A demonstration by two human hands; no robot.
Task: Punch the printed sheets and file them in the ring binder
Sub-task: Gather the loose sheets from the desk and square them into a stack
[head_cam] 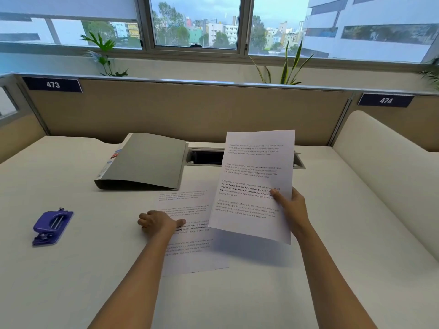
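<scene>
At a pale, smooth desk, a person is sorting printed pages; a beige partition is closing off the far edge, and open surface is stretching between the purple hole punch, sitting alone at the left, and the papers at the centre; the ring binder, matte grey with a slightly bowed cover and a labelled spine on its left side, is lying closed toward the back, just beside a dark cable slot; the right hand is pinching the raised sheet by its right edge, thumb on the printed face, holding it tilted above the desk and casting a shadow beneath; the page is thin and white, carrying four short blocks of text, one partly in bold; the left hand is resting at the left edge of the flat sheet, thumb lying on the paper and fingers curled; whether those fingers are gripping the edge, I cannot tell.
</scene>
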